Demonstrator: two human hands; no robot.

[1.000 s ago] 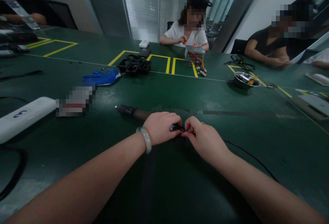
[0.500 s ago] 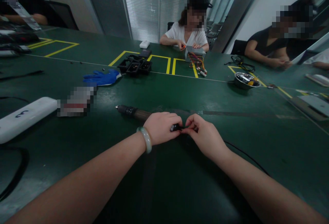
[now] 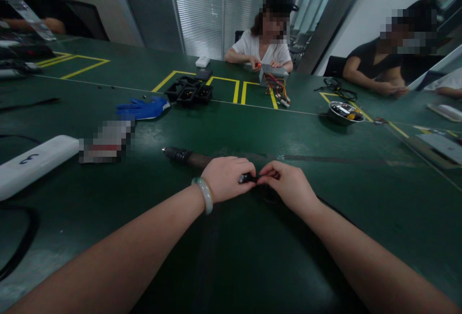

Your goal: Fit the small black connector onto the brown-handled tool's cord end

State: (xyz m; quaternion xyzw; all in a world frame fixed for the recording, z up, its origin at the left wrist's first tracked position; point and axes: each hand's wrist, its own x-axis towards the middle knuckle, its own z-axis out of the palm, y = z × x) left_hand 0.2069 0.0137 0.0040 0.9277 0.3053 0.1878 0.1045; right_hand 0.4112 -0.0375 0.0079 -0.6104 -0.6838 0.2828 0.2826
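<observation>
Black cable with a small rectangular plug end (image 3: 246, 178) is over the smooth dark-green table (image 3: 249, 256), where from my distant post I have it clasped in the left grip (image 3: 229, 177) and pinched close by in the right grip (image 3: 290, 184), near a dark cylindrical metal-tipped tool (image 3: 182, 156).
</observation>
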